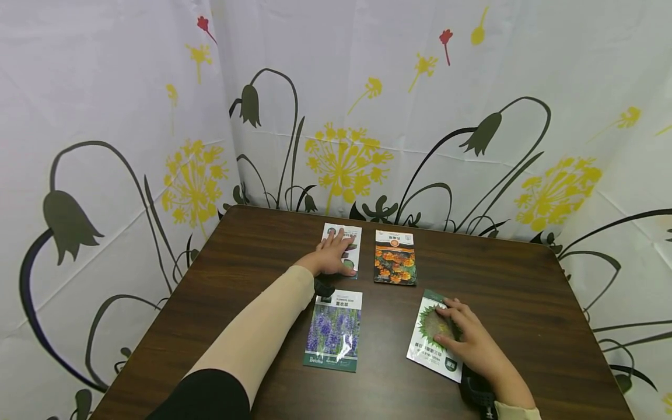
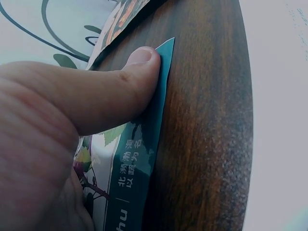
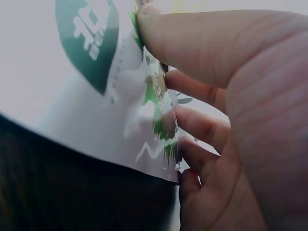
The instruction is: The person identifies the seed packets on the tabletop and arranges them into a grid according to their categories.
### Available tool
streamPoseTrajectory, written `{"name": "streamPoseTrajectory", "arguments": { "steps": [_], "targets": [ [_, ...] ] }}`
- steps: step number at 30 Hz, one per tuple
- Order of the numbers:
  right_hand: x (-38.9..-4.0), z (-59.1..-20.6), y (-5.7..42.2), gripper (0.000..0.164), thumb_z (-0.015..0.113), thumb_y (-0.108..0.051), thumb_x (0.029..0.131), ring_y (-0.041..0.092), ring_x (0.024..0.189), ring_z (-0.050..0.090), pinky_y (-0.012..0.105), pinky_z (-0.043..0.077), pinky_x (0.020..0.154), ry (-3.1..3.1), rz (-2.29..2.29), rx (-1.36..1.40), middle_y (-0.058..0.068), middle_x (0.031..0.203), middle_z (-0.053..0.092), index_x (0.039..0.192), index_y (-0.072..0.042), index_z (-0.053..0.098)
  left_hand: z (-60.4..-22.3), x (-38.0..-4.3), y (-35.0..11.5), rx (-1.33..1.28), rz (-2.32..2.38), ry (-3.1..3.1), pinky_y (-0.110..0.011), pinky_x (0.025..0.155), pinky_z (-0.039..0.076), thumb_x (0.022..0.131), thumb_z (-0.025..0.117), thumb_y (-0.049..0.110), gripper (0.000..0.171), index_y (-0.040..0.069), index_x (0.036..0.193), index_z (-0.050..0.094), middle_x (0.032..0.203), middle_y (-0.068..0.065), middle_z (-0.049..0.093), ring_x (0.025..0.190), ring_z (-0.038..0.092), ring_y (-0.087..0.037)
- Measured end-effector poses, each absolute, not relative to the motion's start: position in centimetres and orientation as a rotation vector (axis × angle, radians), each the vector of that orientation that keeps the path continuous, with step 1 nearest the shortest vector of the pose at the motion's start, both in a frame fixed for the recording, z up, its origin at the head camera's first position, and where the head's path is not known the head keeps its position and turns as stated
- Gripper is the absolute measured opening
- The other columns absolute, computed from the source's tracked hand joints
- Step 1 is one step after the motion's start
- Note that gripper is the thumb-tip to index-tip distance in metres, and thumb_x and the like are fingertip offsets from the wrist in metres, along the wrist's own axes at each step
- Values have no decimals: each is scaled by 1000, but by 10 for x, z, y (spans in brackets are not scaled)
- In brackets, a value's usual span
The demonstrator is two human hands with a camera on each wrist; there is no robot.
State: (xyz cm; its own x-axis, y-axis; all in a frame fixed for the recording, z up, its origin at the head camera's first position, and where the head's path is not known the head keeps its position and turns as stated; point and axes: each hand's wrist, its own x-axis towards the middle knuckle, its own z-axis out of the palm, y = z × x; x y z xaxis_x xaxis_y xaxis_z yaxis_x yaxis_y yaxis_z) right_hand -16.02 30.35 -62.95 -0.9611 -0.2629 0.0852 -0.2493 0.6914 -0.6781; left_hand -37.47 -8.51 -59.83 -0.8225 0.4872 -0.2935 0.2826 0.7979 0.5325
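My left hand (image 1: 332,256) rests on a white seed packet (image 1: 354,240) at the far side of the table, its fingers spread across the face. In the left wrist view the thumb touches the packet's green bottom band (image 2: 137,159). At the right, my right hand (image 1: 475,341) grips a white and green sunflower seed packet (image 1: 422,344) by its right side. The right wrist view has the thumb on the packet's front (image 3: 91,125) and the fingers at its edge and behind; it looks tilted up off the table there.
A marigold seed packet (image 1: 395,259) lies right of the left hand's packet. Nearer me, beside the left forearm, is a purple-flowered seed packet (image 1: 333,335). The brown wooden table (image 1: 388,379) ends against a flower-printed curtain (image 1: 336,87) at the back.
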Motion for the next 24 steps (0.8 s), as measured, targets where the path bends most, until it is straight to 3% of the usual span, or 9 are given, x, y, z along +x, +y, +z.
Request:
{"name": "streamPoseTrajectory", "arguments": {
  "steps": [11, 18, 24],
  "targets": [
    [-161, -630, 298, 62, 88, -29, 93, 53, 160, 32, 75, 37, 118, 2903, -1113, -540, 17, 167, 49, 149, -16, 66, -610, -382, -86, 571, 712, 2551, -59, 137, -7, 90, 89, 48, 114, 25, 177, 19, 185, -13, -13, 170, -21, -39],
    [-158, -634, 287, 61, 88, -28, 94, 58, 158, 33, 79, 36, 116, 2900, -1141, -617, 18, 166, 49, 150, -16, 67, -601, -375, -86, 561, 693, 2536, -58, 138, -8, 93, 86, 44, 111, 23, 177, 17, 185, -13, -14, 170, -21, -38],
    [-158, -635, 271, 64, 84, -34, 97, 52, 163, 29, 78, 34, 121, 2846, -1122, -634, 15, 172, 44, 155, -18, 63, -603, -376, -85, 550, 694, 2547, -56, 138, -9, 94, 86, 43, 110, 25, 177, 16, 185, -11, -14, 170, -22, -35]
  ]
}}
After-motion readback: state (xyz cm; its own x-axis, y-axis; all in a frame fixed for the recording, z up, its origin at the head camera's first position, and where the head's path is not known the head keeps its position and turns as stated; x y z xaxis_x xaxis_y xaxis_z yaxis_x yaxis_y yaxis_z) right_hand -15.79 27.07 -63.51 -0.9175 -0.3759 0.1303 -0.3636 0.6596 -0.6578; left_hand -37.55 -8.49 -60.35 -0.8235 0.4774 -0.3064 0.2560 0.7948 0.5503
